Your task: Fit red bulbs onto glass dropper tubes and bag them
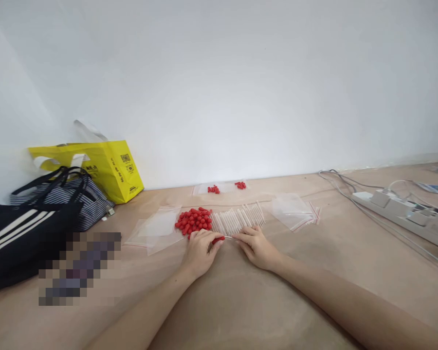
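Between the thumb and fingers of my left hand is a small red rubber-like cap. My right hand pinches a thin white stick, whose near end meets or almost meets the red cap; I cannot tell whether it sits inside. Just beyond my left hand lies a heap of red caps. A row of white sticks is laid side by side beyond my right hand, its left end touching the heap.
Clear zip bags lie left and right of the heap and row. By the wall, a bag has red caps on or in it. A yellow bag and dark striped bag stand left; a power strip with cables lies right.
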A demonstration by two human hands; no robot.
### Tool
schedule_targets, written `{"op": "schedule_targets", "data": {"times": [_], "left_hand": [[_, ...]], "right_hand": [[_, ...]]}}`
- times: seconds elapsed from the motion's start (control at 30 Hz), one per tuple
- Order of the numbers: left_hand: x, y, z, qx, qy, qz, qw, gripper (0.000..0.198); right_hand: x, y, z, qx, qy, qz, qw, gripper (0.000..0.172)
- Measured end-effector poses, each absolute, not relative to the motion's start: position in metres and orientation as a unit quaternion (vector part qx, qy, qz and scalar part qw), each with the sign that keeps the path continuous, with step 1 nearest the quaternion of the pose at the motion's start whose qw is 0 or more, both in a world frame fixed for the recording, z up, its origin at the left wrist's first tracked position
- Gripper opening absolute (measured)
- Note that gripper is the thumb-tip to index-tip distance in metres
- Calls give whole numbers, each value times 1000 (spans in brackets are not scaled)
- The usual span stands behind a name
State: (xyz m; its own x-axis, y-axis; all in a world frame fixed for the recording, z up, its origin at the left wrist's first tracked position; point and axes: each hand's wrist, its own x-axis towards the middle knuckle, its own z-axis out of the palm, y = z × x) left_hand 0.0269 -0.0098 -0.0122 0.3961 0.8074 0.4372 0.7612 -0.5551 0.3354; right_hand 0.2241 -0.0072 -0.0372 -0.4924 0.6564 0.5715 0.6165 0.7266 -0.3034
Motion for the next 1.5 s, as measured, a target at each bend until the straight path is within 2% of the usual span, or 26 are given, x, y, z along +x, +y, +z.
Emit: {"op": "schedule_targets", "data": {"times": [0.7, 1.5], "left_hand": [[32, -19, -9, 873, 413, 252, 68, 20], [37, -20, -9, 888, 379, 257, 43, 17]], "right_hand": [[228, -12, -33, -300, -901, -50, 308, 25], [220, -9, -33, -298, -897, -1, 326, 21]]}}
